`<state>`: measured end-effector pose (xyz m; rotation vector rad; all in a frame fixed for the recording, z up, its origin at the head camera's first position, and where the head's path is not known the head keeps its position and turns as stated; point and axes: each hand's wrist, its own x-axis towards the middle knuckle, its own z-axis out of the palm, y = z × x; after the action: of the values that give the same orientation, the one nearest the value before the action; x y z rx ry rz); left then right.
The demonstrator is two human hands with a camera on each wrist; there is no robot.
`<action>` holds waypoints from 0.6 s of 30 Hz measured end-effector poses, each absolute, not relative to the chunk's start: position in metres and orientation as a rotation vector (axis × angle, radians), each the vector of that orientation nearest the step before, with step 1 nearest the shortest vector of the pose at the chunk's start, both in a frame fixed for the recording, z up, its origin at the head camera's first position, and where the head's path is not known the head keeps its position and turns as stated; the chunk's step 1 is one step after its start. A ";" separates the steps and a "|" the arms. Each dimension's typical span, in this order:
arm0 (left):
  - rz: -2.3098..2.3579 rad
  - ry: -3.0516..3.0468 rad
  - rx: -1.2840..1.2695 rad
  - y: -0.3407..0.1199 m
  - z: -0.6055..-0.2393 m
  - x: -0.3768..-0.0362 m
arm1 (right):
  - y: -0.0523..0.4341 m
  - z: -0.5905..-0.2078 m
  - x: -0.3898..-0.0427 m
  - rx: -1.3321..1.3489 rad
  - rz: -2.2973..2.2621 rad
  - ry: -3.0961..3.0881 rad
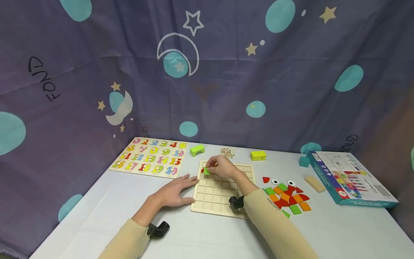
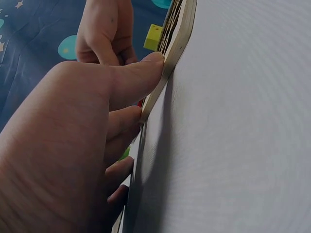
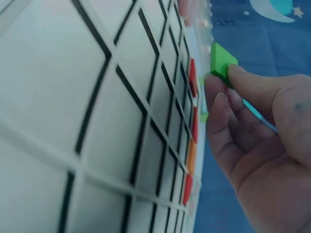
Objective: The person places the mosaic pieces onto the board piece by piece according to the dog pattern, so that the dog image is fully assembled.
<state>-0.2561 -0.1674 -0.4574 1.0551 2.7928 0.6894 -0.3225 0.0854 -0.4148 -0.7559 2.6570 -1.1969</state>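
Observation:
A wooden grid board (image 1: 216, 196) (image 3: 73, 97) lies on the white table (image 1: 207, 237). My right hand (image 1: 220, 167) (image 3: 252, 141) pinches a small green square tile (image 1: 206, 171) (image 3: 221, 63) just above the board's far left corner, beside a red tile (image 1: 202, 169) set in the grid. My left hand (image 1: 176, 190) (image 2: 73, 145) rests flat on the table with straight fingers, its thumb and fingertips against the board's left edge (image 2: 172, 53).
A pile of red, orange and green tiles (image 1: 288, 198) lies right of the board. Behind it sit a green arch block (image 1: 197, 150), a yellow block (image 1: 258, 155) and a small card (image 1: 228, 152). A number puzzle (image 1: 150, 156) lies far left, a box (image 1: 350, 178) far right.

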 end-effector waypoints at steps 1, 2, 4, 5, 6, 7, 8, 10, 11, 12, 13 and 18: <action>0.692 2.790 1.054 -0.168 -0.457 -0.256 | 0.082 -0.416 -0.323 -0.757 -1.195 2.656; 0.694 2.789 1.050 -0.168 -0.457 -0.256 | 0.080 -0.418 -0.324 -0.757 -1.188 2.662; 0.696 2.788 1.048 -0.168 -0.457 -0.256 | 0.076 -0.420 -0.325 -0.752 -1.172 2.671; 0.692 2.789 1.046 -0.167 -0.457 -0.257 | 0.074 -0.420 -0.325 -0.742 -1.164 2.674; 0.682 2.791 1.039 -0.167 -0.457 -0.257 | 0.073 -0.421 -0.325 -0.741 -1.157 2.675; 0.671 2.794 1.032 -0.167 -0.457 -0.257 | 0.072 -0.421 -0.325 -0.732 -1.149 2.676; 0.662 2.797 1.027 -0.167 -0.457 -0.257 | 0.071 -0.422 -0.325 -0.727 -1.136 2.680; 0.640 2.802 1.020 -0.166 -0.457 -0.256 | 0.069 -0.423 -0.325 -0.731 -1.108 2.689; 0.628 2.804 1.018 -0.166 -0.457 -0.256 | 0.068 -0.424 -0.325 -0.734 -1.090 2.704; 0.623 2.805 1.018 -0.166 -0.457 -0.256 | 0.067 -0.424 -0.325 -0.736 -1.072 2.717; 0.622 2.805 1.019 -0.166 -0.457 -0.256 | 0.066 -0.425 -0.325 -0.738 -1.051 2.734; 0.609 2.807 1.025 -0.166 -0.458 -0.255 | 0.063 -0.428 -0.323 -0.737 -0.979 2.789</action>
<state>-0.2550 -0.1663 -0.4581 1.0251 2.8070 0.6089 -0.3234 0.0628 -0.4280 -0.7373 2.7889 -0.9791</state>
